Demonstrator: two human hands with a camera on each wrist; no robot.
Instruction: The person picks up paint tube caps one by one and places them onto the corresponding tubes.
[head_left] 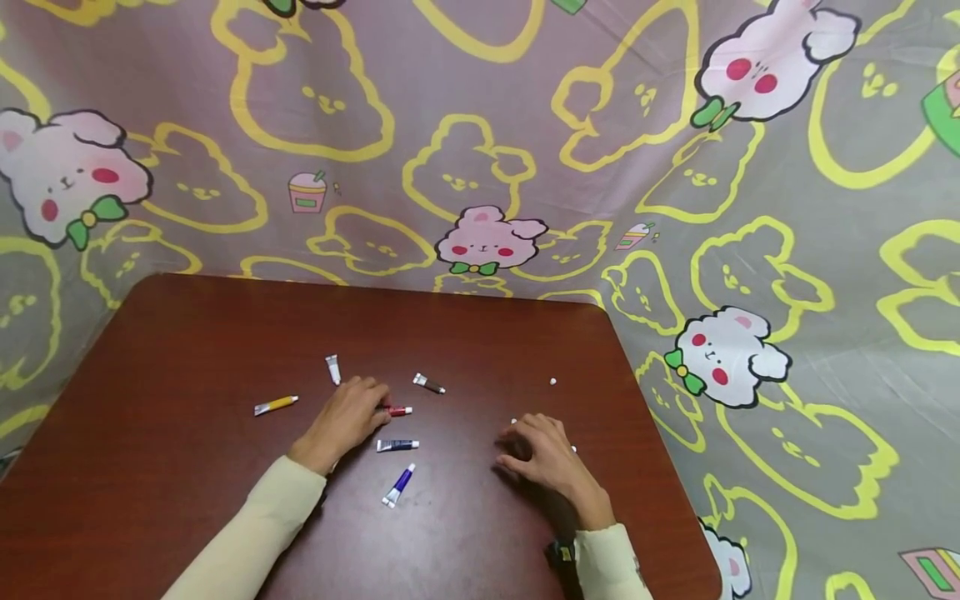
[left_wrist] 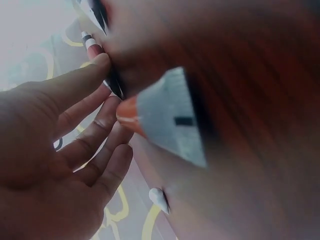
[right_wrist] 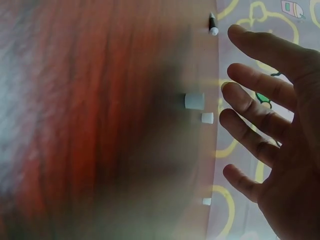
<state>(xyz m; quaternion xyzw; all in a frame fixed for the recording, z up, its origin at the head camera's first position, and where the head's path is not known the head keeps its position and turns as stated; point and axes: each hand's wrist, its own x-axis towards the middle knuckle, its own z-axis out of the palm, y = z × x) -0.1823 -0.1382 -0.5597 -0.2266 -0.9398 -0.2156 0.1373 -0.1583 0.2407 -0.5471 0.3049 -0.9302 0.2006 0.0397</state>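
My left hand (head_left: 345, 421) reaches over the table among several small paint tubes. Its thumb and fingers pinch a red paint tube (head_left: 399, 411), whose white cap points right. In the left wrist view, a flattened silver tube end (left_wrist: 172, 120) with an orange body shows beside the fingertips. Nearby lie a white tube (head_left: 333, 370), a brown tube (head_left: 429, 383), a dark blue tube (head_left: 397, 446), a purple tube (head_left: 399, 486) and a yellow tube (head_left: 276, 406). My right hand (head_left: 543, 454), loosely bent and holding nothing, hovers near small white caplike pieces (right_wrist: 194, 101).
The dark red-brown wooden table (head_left: 225, 333) has rounded corners. Another small white piece (head_left: 552, 381) lies farther back on the right. A curtain (head_left: 480, 167) printed with cartoon rabbits hangs behind and along the right side.
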